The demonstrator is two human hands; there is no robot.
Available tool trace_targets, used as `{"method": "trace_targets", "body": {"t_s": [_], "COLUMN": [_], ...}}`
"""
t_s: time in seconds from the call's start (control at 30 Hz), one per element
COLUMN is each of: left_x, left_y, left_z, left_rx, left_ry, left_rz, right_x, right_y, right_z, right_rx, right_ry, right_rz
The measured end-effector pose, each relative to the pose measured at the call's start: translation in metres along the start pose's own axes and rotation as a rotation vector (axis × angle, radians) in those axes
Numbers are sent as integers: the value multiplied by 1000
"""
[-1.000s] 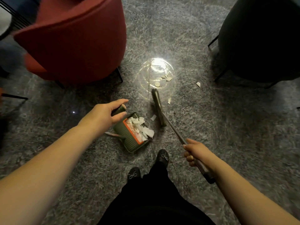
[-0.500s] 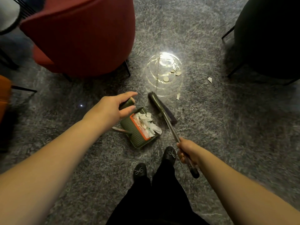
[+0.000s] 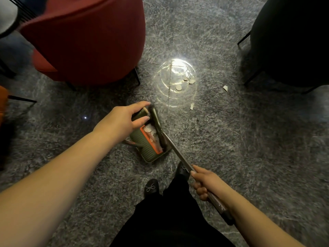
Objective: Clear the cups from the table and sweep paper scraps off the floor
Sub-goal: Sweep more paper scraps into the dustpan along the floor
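Nearest, the right hand (image 3: pixel 202 184) is clenched round the long metal-and-wood handle of the broom (image 3: pixel 179 154), while the left hand (image 3: pixel 124 120) grasps the upright handle of the ribbed olive-green plastic dustpan with an orange comb edge (image 3: pixel 148 147), where white paper scraps (image 3: pixel 151 130) lie under the dark broom head. To finish this stroke well, I judge the pan lip should stay pressed flat on the grey marbled floor (image 3: pixel 249 139) and the bristles drawn lightly so nothing bounces out. Farther off, loose pale paper scraps (image 3: pixel 185 82) lie well apart from the pan in the bright reflection between the red upholstered chair (image 3: pixel 85 41) and the black chair (image 3: pixel 292 41), waiting for the next sweep.
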State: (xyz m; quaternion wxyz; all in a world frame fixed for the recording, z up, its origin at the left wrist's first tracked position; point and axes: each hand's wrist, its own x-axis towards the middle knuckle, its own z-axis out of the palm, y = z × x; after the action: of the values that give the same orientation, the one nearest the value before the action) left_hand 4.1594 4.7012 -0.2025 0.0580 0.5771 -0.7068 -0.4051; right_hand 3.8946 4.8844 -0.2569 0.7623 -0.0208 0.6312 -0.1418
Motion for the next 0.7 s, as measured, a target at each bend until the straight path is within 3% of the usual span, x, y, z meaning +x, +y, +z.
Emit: {"method": "trace_targets", "body": {"t_s": [0.3, 0.47, 0.7], "left_x": [1, 0, -4], "left_y": [0, -2, -2], "left_z": [-3, -3, -1], "left_rx": [38, 60, 27], "left_ry": [7, 10, 5], "left_rz": [16, 8, 11], "right_x": [17, 36, 13], "right_y": [-26, -45, -17], "right_z": [-2, -1, 3], "right_rx": [155, 138, -14], "right_ry": [97, 84, 57], "right_rz": [-38, 19, 41]}}
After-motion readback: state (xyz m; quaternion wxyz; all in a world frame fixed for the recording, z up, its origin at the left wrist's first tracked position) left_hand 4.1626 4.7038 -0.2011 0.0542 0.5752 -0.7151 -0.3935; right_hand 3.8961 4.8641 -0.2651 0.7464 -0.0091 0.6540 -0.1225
